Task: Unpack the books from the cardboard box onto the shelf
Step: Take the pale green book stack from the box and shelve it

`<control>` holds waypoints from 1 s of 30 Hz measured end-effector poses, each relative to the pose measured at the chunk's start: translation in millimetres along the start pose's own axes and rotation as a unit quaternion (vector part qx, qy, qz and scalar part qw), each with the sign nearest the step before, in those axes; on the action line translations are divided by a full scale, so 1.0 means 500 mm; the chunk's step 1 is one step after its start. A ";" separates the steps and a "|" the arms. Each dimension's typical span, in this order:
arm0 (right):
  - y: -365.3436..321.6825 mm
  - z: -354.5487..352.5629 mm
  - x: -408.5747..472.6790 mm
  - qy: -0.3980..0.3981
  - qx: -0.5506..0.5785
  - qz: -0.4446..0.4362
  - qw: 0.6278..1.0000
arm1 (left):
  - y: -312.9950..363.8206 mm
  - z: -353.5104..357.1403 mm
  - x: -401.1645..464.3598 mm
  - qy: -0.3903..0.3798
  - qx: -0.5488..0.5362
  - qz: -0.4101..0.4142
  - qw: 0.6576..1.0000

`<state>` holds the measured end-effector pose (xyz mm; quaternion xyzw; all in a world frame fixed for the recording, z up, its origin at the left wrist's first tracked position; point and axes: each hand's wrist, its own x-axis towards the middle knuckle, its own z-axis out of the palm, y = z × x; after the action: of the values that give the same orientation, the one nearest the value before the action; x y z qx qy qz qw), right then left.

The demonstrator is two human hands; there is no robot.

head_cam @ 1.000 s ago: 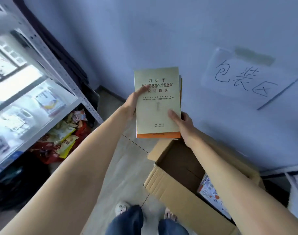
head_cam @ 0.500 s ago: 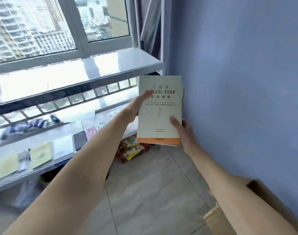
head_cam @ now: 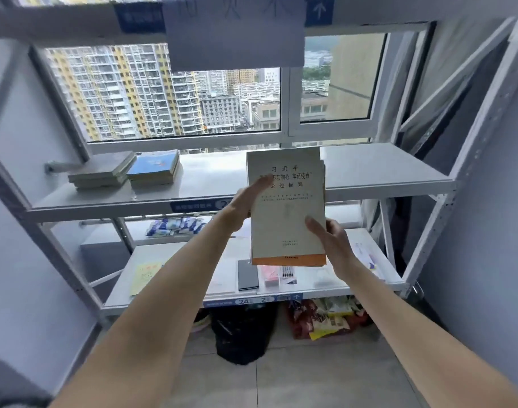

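A stack of cream books with an orange bottom band [head_cam: 285,201] is held upright between both hands in front of the white metal shelf [head_cam: 216,172]. My left hand [head_cam: 241,206] grips its left edge, thumb on the cover. My right hand [head_cam: 333,242] grips the lower right corner, thumb on the cover. Two low piles of books lie on the upper shelf board at the left: a grey-green pile [head_cam: 103,172] and a blue-covered pile [head_cam: 154,169]. The cardboard box is out of view.
The lower shelf board [head_cam: 193,278] carries a yellow sheet [head_cam: 144,276], a dark flat case [head_cam: 247,275], pens and blue packets [head_cam: 175,226]. Under it sit a black bag [head_cam: 241,331] and snack packets [head_cam: 325,319]. A window lies behind; a paper sheet [head_cam: 234,30] hangs above.
The view has swung from the box and wall round to face the shelf. The book stack stays held in both hands and is now level with the upper shelf board.
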<state>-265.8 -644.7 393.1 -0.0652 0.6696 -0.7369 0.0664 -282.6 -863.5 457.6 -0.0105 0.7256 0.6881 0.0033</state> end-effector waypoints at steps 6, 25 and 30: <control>-0.011 0.151 0.207 -0.094 -0.022 -0.014 0.995 | 0.011 -0.192 0.106 0.053 0.030 0.029 0.998; -0.005 0.466 0.706 -0.170 -0.064 -0.064 0.981 | 0.007 -0.610 0.462 -0.006 -0.058 0.121 0.991; 0.023 0.482 0.735 -0.184 -0.084 -0.048 0.978 | -0.008 -0.648 0.503 -0.046 -0.066 0.107 0.991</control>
<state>-582.3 -949.4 407.1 -0.2371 0.7014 -0.6560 0.1468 -530.8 -1189.8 465.9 0.0986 0.6744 0.7308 -0.0382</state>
